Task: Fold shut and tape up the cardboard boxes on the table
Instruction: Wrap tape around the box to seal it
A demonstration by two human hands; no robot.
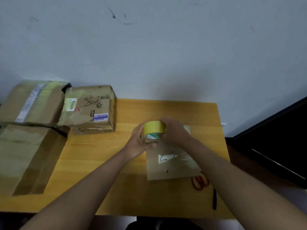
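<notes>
A yellow tape roll (154,129) is held above the far end of a small flat cardboard box (171,161) on the wooden table (103,163). The left hand (138,141) is curled around the roll from below left, and the fingers of the right hand (174,131) are clamped on its right side. Three more cardboard boxes (89,108) are stacked at the far left. Red-handled scissors (201,182) lie just right of the flat box.

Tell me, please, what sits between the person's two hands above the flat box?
In the head view, the yellow tape roll sits between them: the left hand and right hand both grip it over the flat box.
</notes>
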